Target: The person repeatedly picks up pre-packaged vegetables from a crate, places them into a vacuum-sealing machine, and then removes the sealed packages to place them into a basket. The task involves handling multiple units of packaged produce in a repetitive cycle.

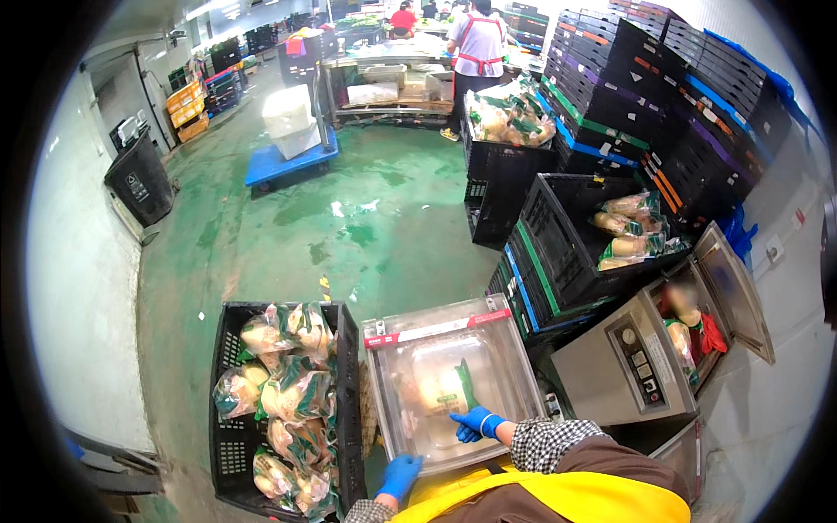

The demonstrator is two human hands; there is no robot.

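Observation:
In front of me stands a vacuum packing machine with its clear lid (pixel 497 392) down. Under the lid lies a bagged vegetable (pixel 443 395), pale and plump, in a clear and green bag. My right hand (pixel 476 423), in a blue glove, is over the lid's right part, index finger extended and other fingers partly curled; it holds nothing. My left hand (pixel 400 478), also gloved in blue, is at the lid's front left corner. Whether its fingers grip the edge is hidden. Left of the machine, a black plastic crate (pixel 239 444) contains several similar bagged vegetables (pixel 297 392).
At right, a second steel packing machine (pixel 621 372) has its lid raised, with a bag and red cloth inside. Black crates (pixel 556 242) with bagged vegetables stand beyond. A blue platform trolley (pixel 288 167) carries white foam boxes. A person (pixel 480 46) stands at a far worktable.

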